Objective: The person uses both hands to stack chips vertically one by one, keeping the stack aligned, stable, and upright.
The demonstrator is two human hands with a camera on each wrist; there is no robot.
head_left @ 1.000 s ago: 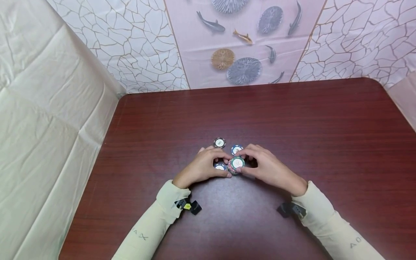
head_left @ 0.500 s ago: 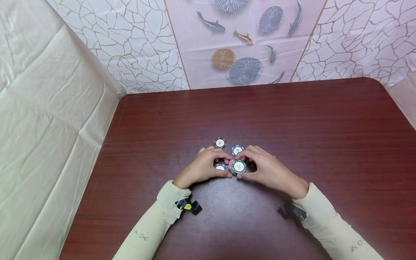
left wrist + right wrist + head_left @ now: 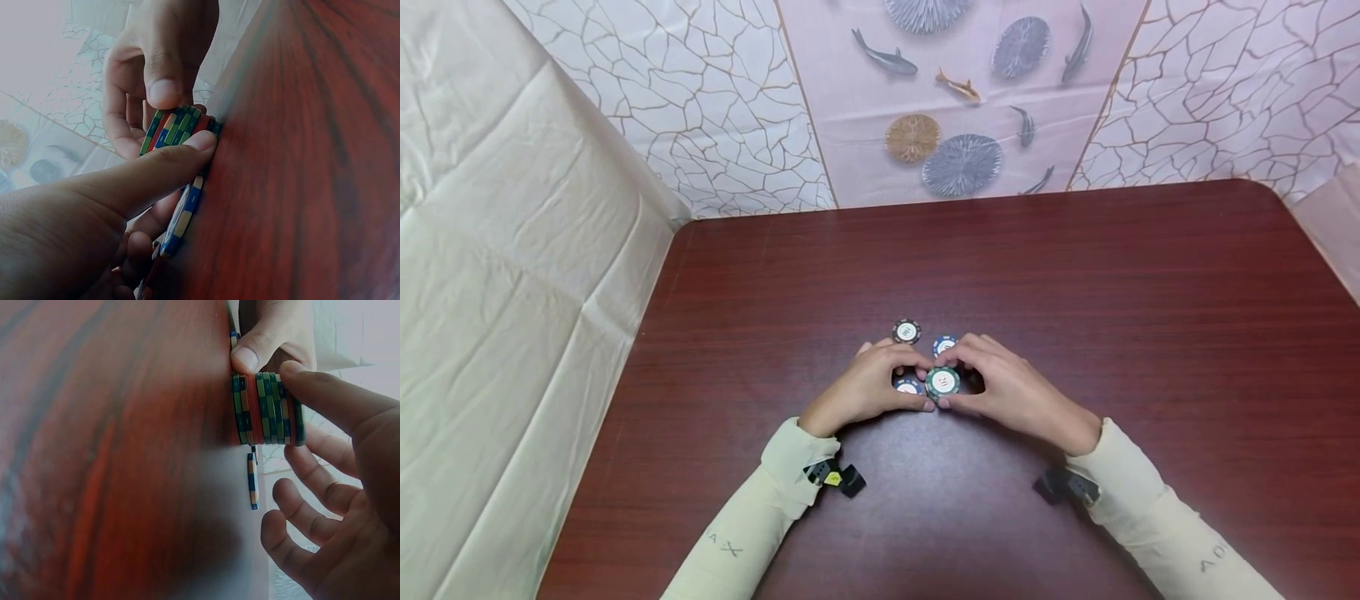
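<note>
A stack of poker chips [image 3: 265, 409] in mixed colours stands on the table between my two hands. Topping it is a green chip [image 3: 942, 381] marked 20, which covers most of the stack from above. My left hand [image 3: 872, 382] holds the lower part of the stack between curled thumb and fingers. With thumb and fingertips, my right hand [image 3: 1018, 383] pinches the upper edge around the green chip; its other fingers are spread in the right wrist view. A blue chip [image 3: 907, 387] lies flat inside the left hand's curve, beside the stack.
Behind the hands lie a black chip [image 3: 907, 331] and another blue chip [image 3: 943, 344], partly covered by the right fingers. The dark red wooden table [image 3: 1000, 275] reaches back to a patterned cloth [image 3: 880, 100]. A pale cloth [image 3: 497, 292] hangs at the left.
The green chip first shifted right and toward me, then left with my right hand, and now sits over the stack, hiding the pink chip beneath. My left hand has stayed in place.
</note>
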